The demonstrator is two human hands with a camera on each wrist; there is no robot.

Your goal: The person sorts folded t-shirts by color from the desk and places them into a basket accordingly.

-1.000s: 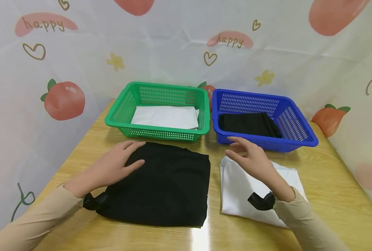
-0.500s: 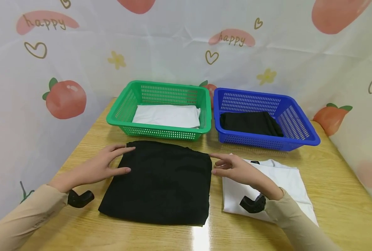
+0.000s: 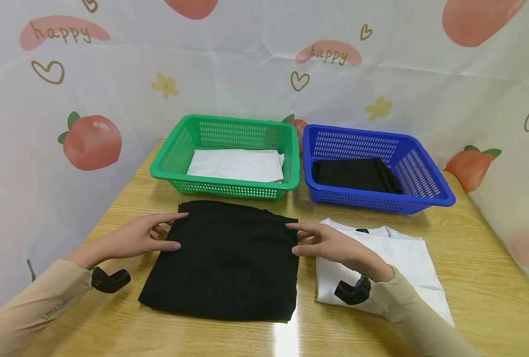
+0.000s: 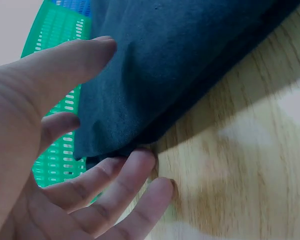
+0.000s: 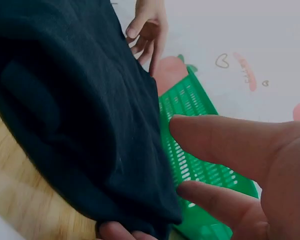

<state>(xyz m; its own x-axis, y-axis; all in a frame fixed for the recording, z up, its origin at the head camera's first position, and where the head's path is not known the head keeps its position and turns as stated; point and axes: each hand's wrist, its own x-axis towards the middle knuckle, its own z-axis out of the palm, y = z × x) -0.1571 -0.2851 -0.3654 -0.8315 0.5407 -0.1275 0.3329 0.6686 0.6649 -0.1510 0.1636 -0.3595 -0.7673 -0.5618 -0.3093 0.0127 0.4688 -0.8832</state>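
A black folded garment (image 3: 228, 263) lies flat on the table in front of me. My left hand (image 3: 135, 238) is at its left edge, thumb apart from the other fingers; in the left wrist view the fingertips (image 4: 140, 160) meet the garment's corner and the thumb hovers over the fabric. At the right edge is my right hand (image 3: 331, 243), its thumb also spread away. Some fingertips (image 5: 115, 232) of that hand touch the corner in the right wrist view. Partly behind the right hand and wrist lies a white folded garment (image 3: 393, 263).
Behind the black garment stands a green basket (image 3: 224, 187) with folded white cloth (image 3: 237, 165) inside. To its right, a blue basket (image 3: 376, 198) holds folded black cloth (image 3: 353, 174). A printed curtain (image 3: 228, 64) hangs behind the wooden table (image 3: 478, 277).
My left hand has drawn back leftward from over the black garment to its left edge. My right hand has moved left and down from above the white garment to the black garment's right edge.
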